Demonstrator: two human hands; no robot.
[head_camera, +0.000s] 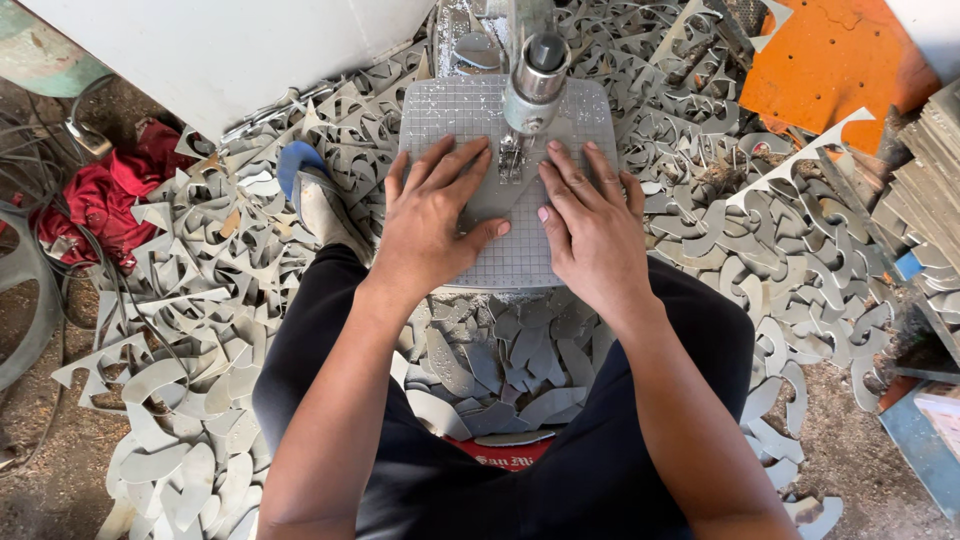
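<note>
Matt grey board sheet (520, 255), shiny metal machine head (535, 85)

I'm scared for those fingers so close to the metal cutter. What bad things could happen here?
The left hand and right hand press a grey sheet flat on either side of the machine's blade, so a slip could probably catch a fingertip. The grey offcuts piled around look sharp-edged; a foot in the sandal might get cut.

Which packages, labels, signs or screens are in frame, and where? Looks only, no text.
Red container with a light printed label: bottom centre, between the person's knees, mostly hidden under grey cut-outs.
Pale box or block: right edge, low, on a blue surface; cut off by the frame, kind unclear.
No signs or screens visible.
</note>
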